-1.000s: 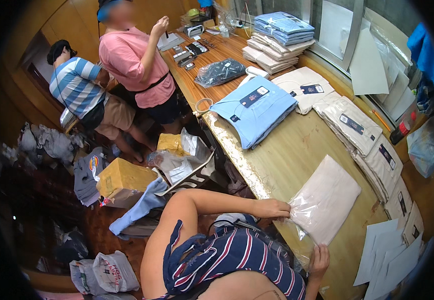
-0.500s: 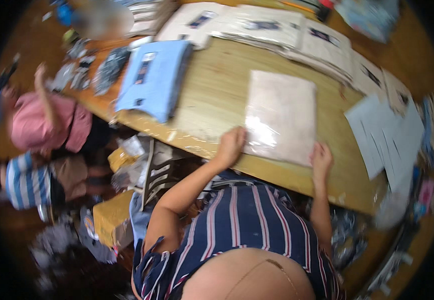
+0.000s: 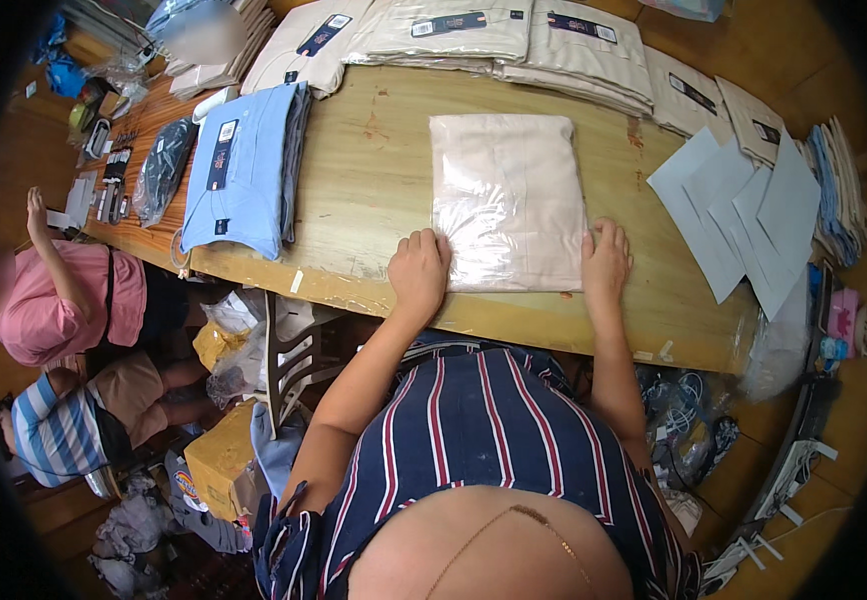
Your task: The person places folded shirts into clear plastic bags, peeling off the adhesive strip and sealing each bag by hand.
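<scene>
A folded beige garment in a clear plastic bag (image 3: 509, 205) lies flat on the wooden table (image 3: 369, 170) right in front of me, its plain side up. My left hand (image 3: 419, 270) has its fingers curled at the bag's lower left edge. At the lower right edge, my right hand (image 3: 607, 258) closes on the bag with thumb and fingers. Left of it sits a stack of bagged garments, a light blue one (image 3: 244, 165) with a dark label on top. Along the far edge lie several bagged beige garments (image 3: 584, 50) with dark labels.
White sheets (image 3: 734, 215) are fanned out at the table's right, near a pile of folded clothes (image 3: 839, 190). A dark bagged item (image 3: 164, 165) lies at the left. Two people, in pink (image 3: 74, 300) and stripes (image 3: 64, 425), are beyond a chair (image 3: 289, 355) and cardboard box (image 3: 226, 460).
The bagged beige garment now lies squarer and flatter on the table, with both hands still at its lower edges. The view has shifted, and the person in pink has moved an arm.
</scene>
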`<move>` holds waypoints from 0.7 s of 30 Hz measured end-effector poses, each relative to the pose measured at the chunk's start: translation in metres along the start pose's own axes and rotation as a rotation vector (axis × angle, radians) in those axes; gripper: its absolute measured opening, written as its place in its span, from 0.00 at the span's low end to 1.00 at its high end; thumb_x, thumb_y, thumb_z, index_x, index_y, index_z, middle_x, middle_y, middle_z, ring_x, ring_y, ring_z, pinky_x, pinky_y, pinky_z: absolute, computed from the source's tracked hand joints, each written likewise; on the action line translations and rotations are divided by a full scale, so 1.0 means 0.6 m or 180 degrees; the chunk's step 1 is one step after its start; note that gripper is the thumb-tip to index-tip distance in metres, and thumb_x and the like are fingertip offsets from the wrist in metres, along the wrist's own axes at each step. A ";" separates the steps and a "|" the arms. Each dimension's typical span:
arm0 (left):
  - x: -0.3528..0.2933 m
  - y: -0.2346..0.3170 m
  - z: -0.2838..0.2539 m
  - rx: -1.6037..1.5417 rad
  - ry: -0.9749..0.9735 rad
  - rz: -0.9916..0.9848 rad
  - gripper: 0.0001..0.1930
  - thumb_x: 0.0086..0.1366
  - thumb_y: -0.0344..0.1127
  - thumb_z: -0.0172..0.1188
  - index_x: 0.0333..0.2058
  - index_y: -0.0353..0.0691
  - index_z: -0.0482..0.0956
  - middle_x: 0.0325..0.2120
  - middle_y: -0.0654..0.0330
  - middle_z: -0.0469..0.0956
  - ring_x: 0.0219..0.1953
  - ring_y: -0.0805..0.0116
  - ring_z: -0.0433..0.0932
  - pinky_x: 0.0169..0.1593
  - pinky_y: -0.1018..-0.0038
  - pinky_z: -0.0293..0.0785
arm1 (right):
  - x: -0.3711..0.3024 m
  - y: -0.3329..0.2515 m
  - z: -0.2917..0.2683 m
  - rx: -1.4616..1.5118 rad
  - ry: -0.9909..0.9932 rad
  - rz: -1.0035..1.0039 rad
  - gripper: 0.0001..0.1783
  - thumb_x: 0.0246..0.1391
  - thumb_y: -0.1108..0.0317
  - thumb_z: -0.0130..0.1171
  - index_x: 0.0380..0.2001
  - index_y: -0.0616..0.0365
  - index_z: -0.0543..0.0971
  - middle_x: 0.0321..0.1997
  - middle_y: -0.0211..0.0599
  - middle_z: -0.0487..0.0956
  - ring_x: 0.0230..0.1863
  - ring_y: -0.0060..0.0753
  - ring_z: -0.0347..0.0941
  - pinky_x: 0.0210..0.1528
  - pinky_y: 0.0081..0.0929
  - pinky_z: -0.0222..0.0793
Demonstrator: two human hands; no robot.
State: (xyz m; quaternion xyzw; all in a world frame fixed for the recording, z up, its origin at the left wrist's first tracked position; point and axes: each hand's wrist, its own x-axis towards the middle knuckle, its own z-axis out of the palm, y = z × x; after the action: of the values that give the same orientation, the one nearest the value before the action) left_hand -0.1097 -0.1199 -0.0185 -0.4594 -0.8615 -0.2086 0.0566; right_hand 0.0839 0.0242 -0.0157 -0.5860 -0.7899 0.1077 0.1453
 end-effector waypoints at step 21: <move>0.030 0.013 -0.007 -0.2175 0.0123 -0.0806 0.08 0.61 0.32 0.41 0.30 0.32 0.61 0.23 0.46 0.69 0.24 0.53 0.70 0.28 0.64 0.65 | 0.016 -0.020 -0.018 0.2362 0.0218 0.0357 0.07 0.53 0.67 0.41 0.31 0.60 0.62 0.19 0.40 0.71 0.19 0.33 0.71 0.21 0.29 0.64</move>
State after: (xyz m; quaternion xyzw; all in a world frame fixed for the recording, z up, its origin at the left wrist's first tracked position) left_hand -0.1140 -0.1038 -0.0068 -0.3375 -0.7910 -0.4983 -0.1102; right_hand 0.0743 0.0301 -0.0006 -0.5392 -0.6585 0.3746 0.3679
